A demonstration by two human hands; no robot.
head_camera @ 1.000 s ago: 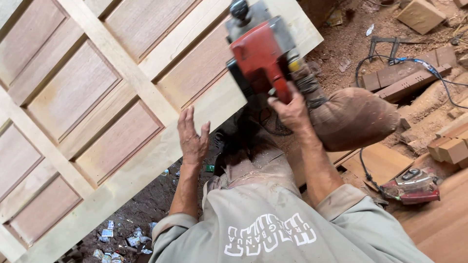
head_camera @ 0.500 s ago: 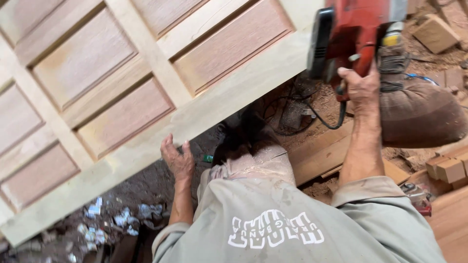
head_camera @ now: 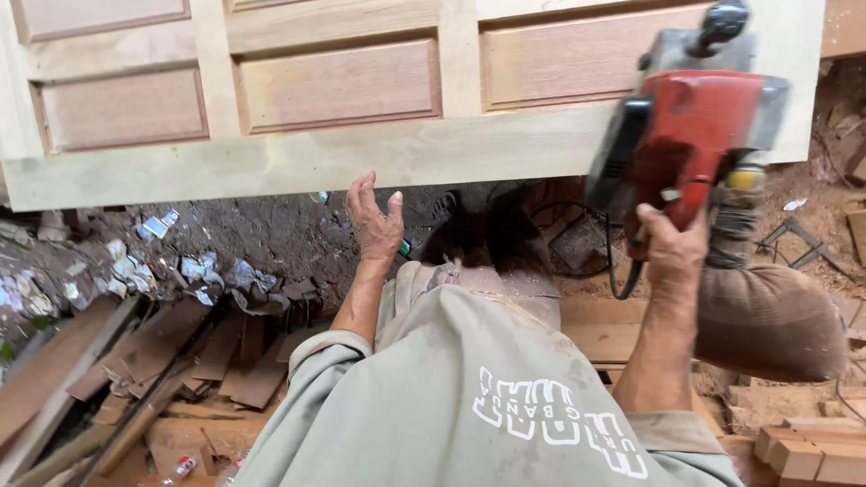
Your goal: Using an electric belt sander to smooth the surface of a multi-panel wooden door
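right hand [head_camera: 672,248] is clamped around the rear handle of a red power sander [head_camera: 690,135]. tool's long axis runs up and away from the grip, nose toward the panelled wooden door [head_camera: 298,162], body overlapping its lower rail. a brown dust bag [head_camera: 767,316] hangs just right of the grip. left hand [head_camera: 374,221] is open, fingers spread, just below the rail, holding nothing.

floor: dark dirt [head_camera: 271,239], sawdust at right | paper scraps [head_camera: 171,271] at left | loose planks [head_camera: 135,361] lower left | wood blocks [head_camera: 803,446] lower right | daylight
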